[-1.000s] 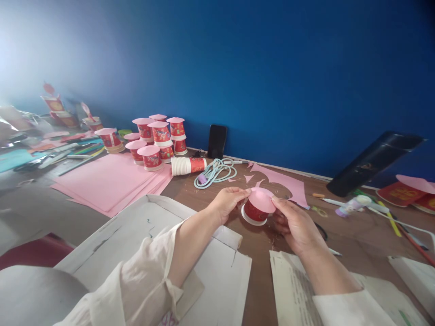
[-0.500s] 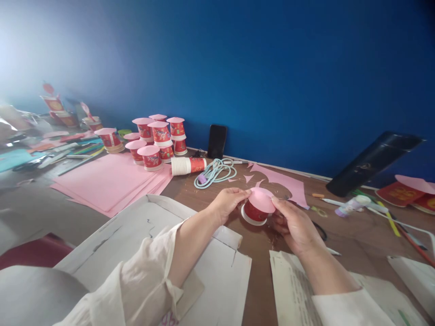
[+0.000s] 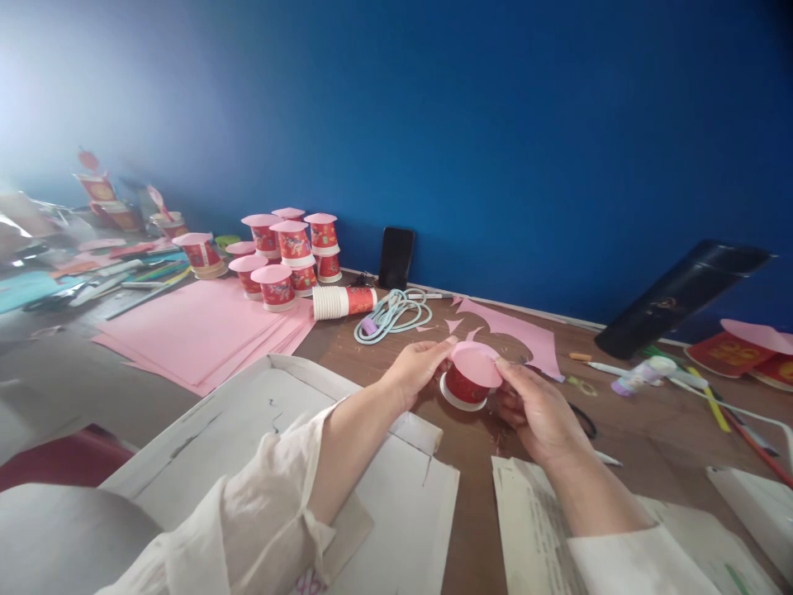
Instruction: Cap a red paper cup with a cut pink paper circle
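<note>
A red paper cup (image 3: pixel 466 388) stands upside down on the brown table, its white rim at the bottom. On its base lies a round pink paper disc (image 3: pixel 476 364), wider than the cup. My left hand (image 3: pixel 418 372) pinches the disc's left edge between thumb and fingers. At the opposite edge my right hand (image 3: pixel 536 409) grips the disc with the thumb on top; its other fingers curl beside the cup, partly hidden. Behind them lies a cut pink paper scrap (image 3: pixel 514 332) with small offcuts around it.
Pink-topped cups (image 3: pixel 276 287) are stacked at the left behind pink sheets (image 3: pixel 198 330). A sleeve of cups (image 3: pixel 344 302), a pale blue cable (image 3: pixel 396 314) and a phone (image 3: pixel 396 258) sit mid-back. Right are a black bottle (image 3: pixel 681 293), a glue stick (image 3: pixel 643 376) and pens. White cardboard (image 3: pixel 396 512) lies in front.
Almost nothing differs. My left hand has shifted very slightly at the disc's left edge; the cup and my right hand stay in place.
</note>
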Demonstrator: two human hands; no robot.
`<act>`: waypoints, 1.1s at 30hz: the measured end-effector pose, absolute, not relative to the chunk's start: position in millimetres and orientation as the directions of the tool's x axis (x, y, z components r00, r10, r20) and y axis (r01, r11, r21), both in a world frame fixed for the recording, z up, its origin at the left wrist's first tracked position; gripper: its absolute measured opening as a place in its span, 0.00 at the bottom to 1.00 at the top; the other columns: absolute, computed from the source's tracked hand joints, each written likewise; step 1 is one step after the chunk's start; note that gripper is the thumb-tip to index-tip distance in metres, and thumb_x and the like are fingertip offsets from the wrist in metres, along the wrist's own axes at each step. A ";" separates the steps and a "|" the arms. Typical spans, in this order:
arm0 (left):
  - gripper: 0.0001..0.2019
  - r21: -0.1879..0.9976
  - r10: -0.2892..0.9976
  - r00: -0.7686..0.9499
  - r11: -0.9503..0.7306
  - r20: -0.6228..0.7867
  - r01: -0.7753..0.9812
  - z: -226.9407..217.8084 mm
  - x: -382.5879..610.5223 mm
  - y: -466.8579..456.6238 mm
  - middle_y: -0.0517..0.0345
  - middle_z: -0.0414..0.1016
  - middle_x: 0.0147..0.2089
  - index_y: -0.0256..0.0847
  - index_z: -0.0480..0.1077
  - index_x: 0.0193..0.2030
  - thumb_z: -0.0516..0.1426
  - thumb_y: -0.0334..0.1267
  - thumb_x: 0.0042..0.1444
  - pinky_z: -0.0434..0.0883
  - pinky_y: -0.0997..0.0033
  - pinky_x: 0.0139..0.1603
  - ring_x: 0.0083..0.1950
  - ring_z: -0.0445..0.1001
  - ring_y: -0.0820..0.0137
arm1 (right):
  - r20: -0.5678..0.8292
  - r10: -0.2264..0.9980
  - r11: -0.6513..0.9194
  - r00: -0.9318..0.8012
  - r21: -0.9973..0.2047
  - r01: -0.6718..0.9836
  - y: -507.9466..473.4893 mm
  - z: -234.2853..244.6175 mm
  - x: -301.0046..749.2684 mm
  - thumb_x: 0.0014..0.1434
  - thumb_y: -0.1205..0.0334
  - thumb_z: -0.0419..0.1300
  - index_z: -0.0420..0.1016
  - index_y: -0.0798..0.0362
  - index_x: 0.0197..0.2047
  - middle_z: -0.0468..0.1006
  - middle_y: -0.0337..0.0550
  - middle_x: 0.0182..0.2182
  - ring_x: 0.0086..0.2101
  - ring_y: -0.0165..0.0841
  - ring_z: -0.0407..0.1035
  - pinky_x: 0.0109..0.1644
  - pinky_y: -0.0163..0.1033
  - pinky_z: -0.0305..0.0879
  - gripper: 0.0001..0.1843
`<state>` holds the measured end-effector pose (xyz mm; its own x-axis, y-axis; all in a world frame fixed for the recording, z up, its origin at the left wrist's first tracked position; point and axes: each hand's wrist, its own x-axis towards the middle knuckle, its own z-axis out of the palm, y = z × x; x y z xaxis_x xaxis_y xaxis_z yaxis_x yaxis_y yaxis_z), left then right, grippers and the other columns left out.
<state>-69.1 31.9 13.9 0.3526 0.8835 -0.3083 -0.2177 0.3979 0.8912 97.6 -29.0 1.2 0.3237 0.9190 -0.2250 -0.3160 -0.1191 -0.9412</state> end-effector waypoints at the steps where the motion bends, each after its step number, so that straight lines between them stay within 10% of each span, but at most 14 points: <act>1: 0.21 0.894 0.885 0.350 0.395 -0.308 -0.213 13.4 -68.9 32.2 0.67 0.61 0.20 0.39 0.64 0.24 0.66 0.53 0.49 0.51 0.75 0.22 0.20 0.56 0.80 | -0.225 0.919 -0.119 0.323 -0.941 -0.317 -29.1 1.2 97.6 0.41 0.48 0.76 0.70 0.54 0.26 0.61 0.30 0.19 0.19 0.20 0.52 0.18 0.26 0.41 0.24; 7: 0.22 0.977 0.953 0.227 0.213 -0.202 -0.025 14.4 -70.7 31.1 0.62 0.67 0.26 0.39 0.67 0.28 0.61 0.58 0.53 0.61 0.74 0.30 0.26 0.63 0.77 | -0.216 0.920 -0.115 0.327 -0.946 -0.303 -30.0 3.4 95.5 0.42 0.49 0.76 0.68 0.54 0.26 0.62 0.31 0.20 0.20 0.20 0.52 0.17 0.26 0.41 0.24; 11: 0.15 0.977 0.990 0.074 -0.133 0.123 0.164 11.1 -71.5 28.6 0.53 0.76 0.41 0.39 0.70 0.40 0.59 0.50 0.58 0.69 0.69 0.45 0.40 0.73 0.69 | -0.204 0.923 -0.109 0.326 -0.951 -0.288 -29.5 3.9 94.4 0.44 0.49 0.75 0.67 0.54 0.25 0.61 0.31 0.21 0.20 0.21 0.52 0.17 0.26 0.41 0.24; 18: 0.18 0.592 0.655 0.184 -0.747 0.733 0.302 -0.2 -73.0 23.6 0.47 0.75 0.58 0.41 0.63 0.62 0.49 0.36 0.66 0.65 0.56 0.64 0.61 0.70 0.63 | -0.105 0.813 -0.090 0.573 -0.994 -0.055 -31.8 2.2 101.7 0.51 0.35 0.65 0.75 0.53 0.37 0.72 0.38 0.26 0.23 0.28 0.63 0.20 0.32 0.53 0.27; 21: 0.22 0.505 0.606 0.334 -0.791 0.722 0.346 3.0 -72.6 18.8 0.48 0.69 0.66 0.42 0.58 0.68 0.45 0.37 0.69 0.58 0.55 0.70 0.69 0.62 0.63 | 0.283 0.755 0.041 0.592 -0.921 0.387 -37.0 4.5 103.2 0.61 0.35 0.55 0.76 0.49 0.48 0.80 0.46 0.39 0.39 0.39 0.74 0.40 0.44 0.70 0.27; 24: 0.25 0.493 0.647 0.456 -0.762 0.611 0.421 6.9 -71.6 14.8 0.52 0.64 0.70 0.43 0.52 0.72 0.42 0.44 0.70 0.49 0.52 0.73 0.75 0.52 0.62 | 0.558 0.767 0.271 0.318 -0.730 0.627 -39.0 5.1 100.9 0.69 0.43 0.47 0.67 0.46 0.64 0.78 0.48 0.54 0.57 0.42 0.69 0.61 0.53 0.61 0.27; 33: 0.31 0.467 0.688 0.522 -0.726 0.504 0.505 10.3 -71.7 13.9 0.52 0.63 0.71 0.43 0.52 0.73 0.42 0.54 0.68 0.40 0.50 0.74 0.75 0.50 0.59 | 0.588 0.806 0.318 0.063 -0.522 0.792 -28.1 -0.3 97.5 0.71 0.46 0.42 0.56 0.40 0.71 0.75 0.43 0.59 0.61 0.44 0.64 0.65 0.57 0.57 0.28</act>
